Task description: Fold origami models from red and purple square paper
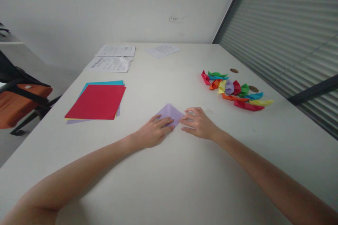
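A folded lilac paper sheet lies flat on the white table in front of me. My left hand rests on its near left part, fingers stretched flat and pressing the paper. My right hand lies at its near right corner, fingers extended and touching the paper's edge. Neither hand lifts the sheet. Part of the paper is hidden under my fingers.
A stack of coloured paper squares, red on top, lies to the left. Several folded paper shapes sit in a heap to the right. Printed sheets lie at the far edge. An orange chair stands left of the table.
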`<state>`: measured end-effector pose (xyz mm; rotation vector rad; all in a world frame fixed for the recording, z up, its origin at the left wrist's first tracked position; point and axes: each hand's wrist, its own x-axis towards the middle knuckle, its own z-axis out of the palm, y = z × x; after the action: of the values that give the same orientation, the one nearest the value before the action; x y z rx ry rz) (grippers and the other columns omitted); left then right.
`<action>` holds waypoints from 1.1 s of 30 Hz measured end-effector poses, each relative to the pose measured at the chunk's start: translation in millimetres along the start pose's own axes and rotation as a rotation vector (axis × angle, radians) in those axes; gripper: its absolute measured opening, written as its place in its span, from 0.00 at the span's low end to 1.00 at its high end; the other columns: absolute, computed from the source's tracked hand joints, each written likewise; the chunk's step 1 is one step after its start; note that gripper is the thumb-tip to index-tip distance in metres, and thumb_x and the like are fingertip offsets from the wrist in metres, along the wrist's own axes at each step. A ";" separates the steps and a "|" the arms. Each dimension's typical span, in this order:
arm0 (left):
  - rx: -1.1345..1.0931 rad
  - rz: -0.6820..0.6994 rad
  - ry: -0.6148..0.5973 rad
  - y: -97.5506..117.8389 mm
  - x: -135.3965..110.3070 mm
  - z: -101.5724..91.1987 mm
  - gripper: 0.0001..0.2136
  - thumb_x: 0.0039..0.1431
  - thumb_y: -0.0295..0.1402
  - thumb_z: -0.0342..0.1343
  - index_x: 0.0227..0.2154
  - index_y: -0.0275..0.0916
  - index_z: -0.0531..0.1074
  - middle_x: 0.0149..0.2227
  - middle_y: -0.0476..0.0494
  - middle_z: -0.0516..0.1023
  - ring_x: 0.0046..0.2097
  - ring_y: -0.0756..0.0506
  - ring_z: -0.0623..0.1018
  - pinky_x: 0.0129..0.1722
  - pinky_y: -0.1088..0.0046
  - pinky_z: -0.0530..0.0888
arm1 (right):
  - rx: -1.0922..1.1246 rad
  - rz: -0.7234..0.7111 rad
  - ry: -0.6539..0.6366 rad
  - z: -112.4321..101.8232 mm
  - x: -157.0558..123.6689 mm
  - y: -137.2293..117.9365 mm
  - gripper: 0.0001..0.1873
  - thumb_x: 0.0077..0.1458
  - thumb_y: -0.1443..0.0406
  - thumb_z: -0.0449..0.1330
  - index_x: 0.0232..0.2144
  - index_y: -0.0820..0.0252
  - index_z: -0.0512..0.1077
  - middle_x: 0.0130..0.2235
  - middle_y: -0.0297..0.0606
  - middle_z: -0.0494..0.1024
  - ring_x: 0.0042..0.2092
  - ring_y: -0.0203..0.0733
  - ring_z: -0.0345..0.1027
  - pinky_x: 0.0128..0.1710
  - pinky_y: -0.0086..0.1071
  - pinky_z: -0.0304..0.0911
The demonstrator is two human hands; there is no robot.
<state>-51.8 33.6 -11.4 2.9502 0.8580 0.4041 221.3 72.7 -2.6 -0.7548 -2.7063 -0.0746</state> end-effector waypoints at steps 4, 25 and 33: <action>-0.032 0.000 0.002 -0.3 -1.8 -1.5 0.18 0.63 0.26 0.46 0.55 0.37 0.66 0.63 0.36 0.65 0.64 0.41 0.64 0.64 0.53 0.59 | -0.029 0.122 0.034 -5.1 -3.7 17.7 0.15 0.61 0.55 0.56 0.43 0.54 0.79 0.43 0.40 0.79 0.53 0.52 0.58 0.52 0.48 0.54; -0.189 -0.050 0.008 -0.6 -0.7 -4.8 0.15 0.66 0.35 0.46 0.51 0.38 0.70 0.65 0.36 0.62 0.68 0.39 0.56 0.67 0.51 0.49 | 0.006 0.309 0.195 0.7 -0.3 7.1 0.12 0.61 0.59 0.57 0.38 0.53 0.80 0.42 0.42 0.78 0.51 0.52 0.60 0.51 0.48 0.58; -0.203 -0.177 0.197 -1.5 -1.1 -1.8 0.08 0.62 0.28 0.50 0.42 0.40 0.71 0.56 0.40 0.73 0.61 0.42 0.68 0.65 0.52 0.55 | 0.174 0.198 0.022 0.6 35.7 -10.7 0.19 0.59 0.56 0.58 0.52 0.53 0.74 0.55 0.45 0.73 0.58 0.53 0.59 0.56 0.50 0.57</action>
<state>-53.9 34.3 -10.1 2.6561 1.0204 0.7324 186.9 81.3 8.9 -0.9556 -2.5611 0.1948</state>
